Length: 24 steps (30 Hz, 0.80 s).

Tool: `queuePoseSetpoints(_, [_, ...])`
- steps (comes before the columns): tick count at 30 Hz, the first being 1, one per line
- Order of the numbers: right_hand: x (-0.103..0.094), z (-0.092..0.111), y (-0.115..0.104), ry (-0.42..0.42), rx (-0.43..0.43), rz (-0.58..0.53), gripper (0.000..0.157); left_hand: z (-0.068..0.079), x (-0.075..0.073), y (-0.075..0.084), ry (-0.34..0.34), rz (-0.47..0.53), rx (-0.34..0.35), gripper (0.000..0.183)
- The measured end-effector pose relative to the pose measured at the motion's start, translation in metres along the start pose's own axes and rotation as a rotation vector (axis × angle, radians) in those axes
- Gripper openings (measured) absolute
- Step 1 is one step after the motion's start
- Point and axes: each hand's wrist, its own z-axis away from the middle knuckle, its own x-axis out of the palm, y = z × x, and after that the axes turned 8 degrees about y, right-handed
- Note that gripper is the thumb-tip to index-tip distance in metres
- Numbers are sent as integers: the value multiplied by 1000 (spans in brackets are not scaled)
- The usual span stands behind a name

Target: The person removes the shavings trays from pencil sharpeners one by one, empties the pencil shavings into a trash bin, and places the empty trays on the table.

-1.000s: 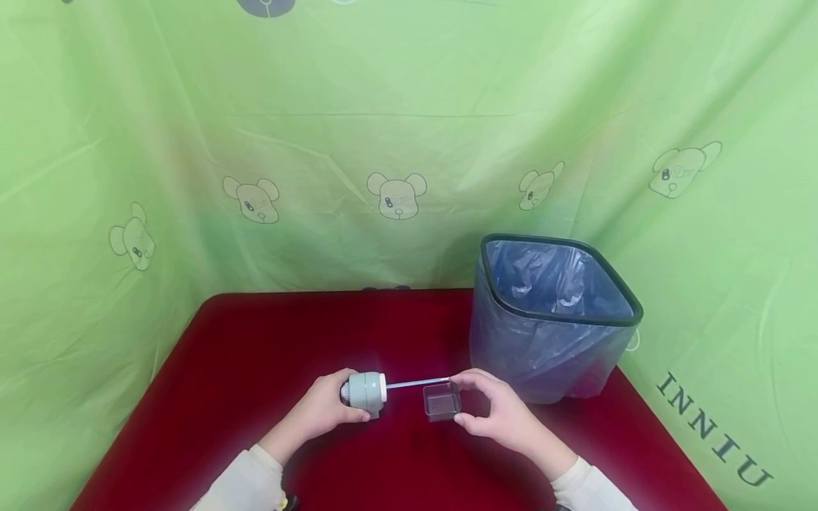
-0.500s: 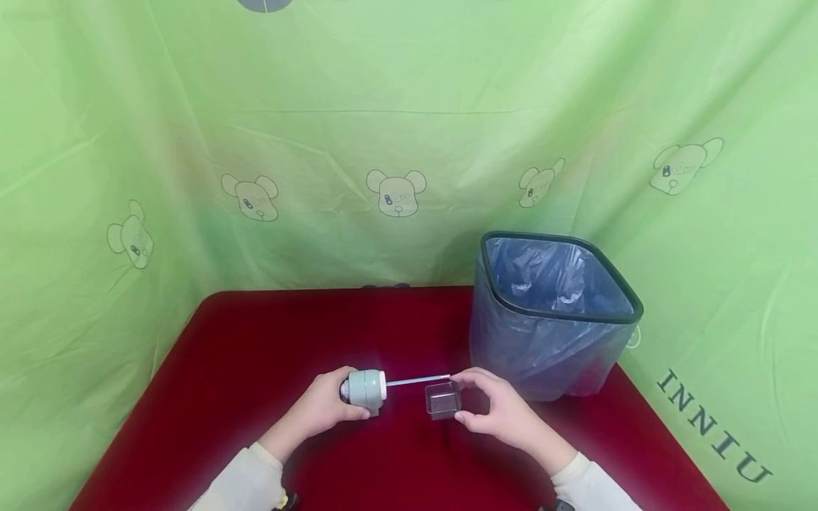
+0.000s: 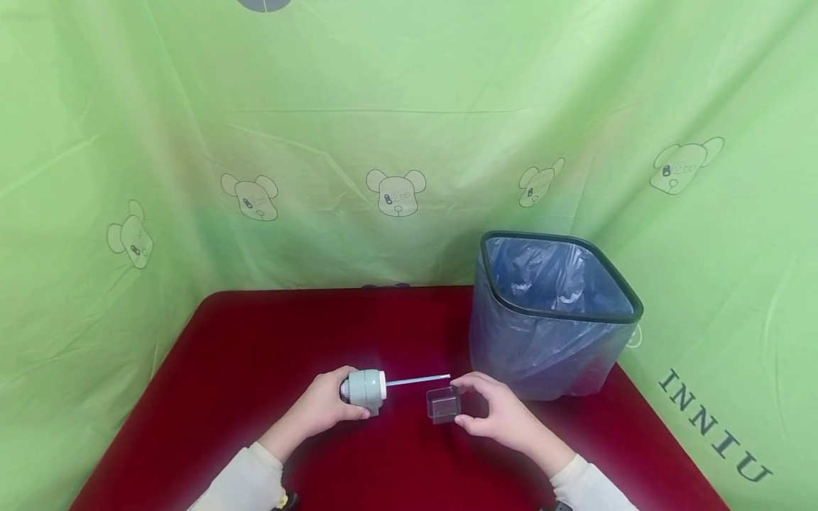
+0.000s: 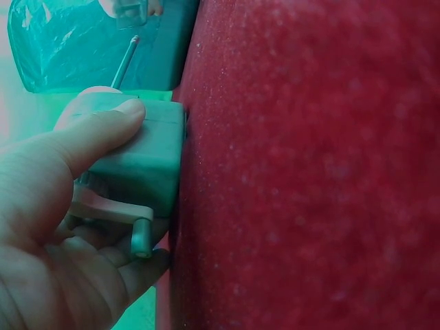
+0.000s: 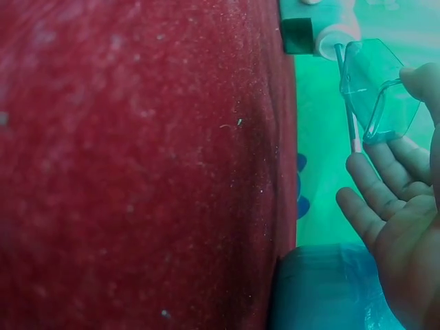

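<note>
My left hand (image 3: 324, 406) grips a pale green pencil sharpener (image 3: 366, 388) by its body, thumb across one side. In the left wrist view its crank handle (image 4: 110, 206) points back toward the palm. A pencil (image 3: 417, 380) sticks out of the sharpener's white front ring, toward the right. My right hand (image 3: 501, 417) pinches a small clear shavings tray (image 3: 443, 406) between thumb and fingers, just below the pencil's free end. Seen from the right wrist, the open-topped tray (image 5: 378, 93) overlaps the pencil, and the lower fingers are spread out.
A bin (image 3: 556, 355) with a dark rim and a clear plastic liner stands at the table's right rear. Red cloth covers the table (image 3: 287, 333). Green curtains (image 3: 396, 142) printed with bear heads hang close behind and on both sides.
The tray and the right fingertips have sunk slightly, away from the pencil's end, and the tray has tilted a little. My left hand keeps its grip on the sharpener.
</note>
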Motion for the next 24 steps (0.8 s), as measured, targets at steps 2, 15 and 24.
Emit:
queuePoseSetpoints(2, [1, 0, 0, -2, -6, 11, 54, 0, 0, 0, 0, 2, -1, 66])
queuePoseSetpoints(15, [2, -1, 2, -10, -45, 89, 55, 1, -2, 3, -3, 0, -11, 66])
queuePoseSetpoints(24, [4, 0, 8, -26, -43, 114, 54, 1, -1, 2, -8, 10, -15, 66])
